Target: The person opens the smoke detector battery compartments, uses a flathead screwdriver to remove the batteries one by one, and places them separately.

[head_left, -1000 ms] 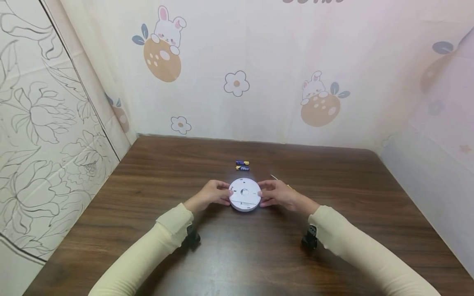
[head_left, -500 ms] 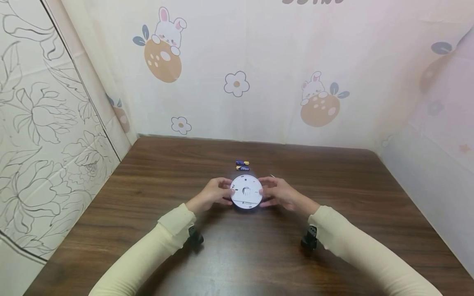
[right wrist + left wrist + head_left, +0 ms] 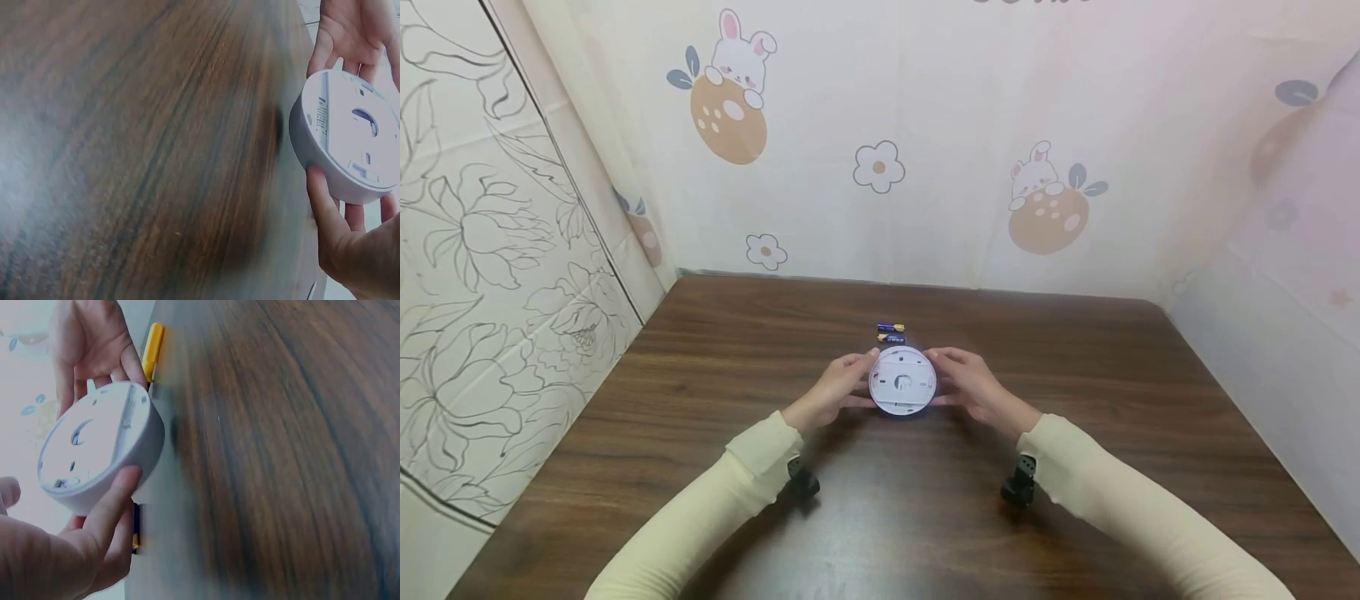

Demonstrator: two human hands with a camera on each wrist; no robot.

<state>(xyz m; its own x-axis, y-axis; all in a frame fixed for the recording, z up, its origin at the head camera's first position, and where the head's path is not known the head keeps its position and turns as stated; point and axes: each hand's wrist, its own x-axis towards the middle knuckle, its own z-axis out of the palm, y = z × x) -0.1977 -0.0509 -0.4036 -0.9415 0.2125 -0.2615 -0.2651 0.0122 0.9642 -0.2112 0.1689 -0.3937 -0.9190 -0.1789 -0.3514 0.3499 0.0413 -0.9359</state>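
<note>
Between my two hands is a round white smoke detector (image 3: 891,396), its slotted back with a central hole turned up toward the head camera. My left hand (image 3: 835,390) holds its left rim, the thumb up near the far edge and other fingers lower down. On the opposite rim, my right hand (image 3: 973,385) holds it in much the same way. In the left wrist view, a finger (image 3: 119,487) lies along the detector's side wall. Right behind it are two blue-and-yellow batteries (image 3: 892,338), lying side by side.
A screwdriver with a yellow handle (image 3: 153,347) lies on the dark wooden table (image 3: 760,333) by my right hand, which hides it in the head view. Printed cloth (image 3: 955,225) hangs along the table's back edge.
Both hands have shifted the smoke detector slightly away and to the right, close to the batteries. My thumbs have gone from its face to the far rim.
</note>
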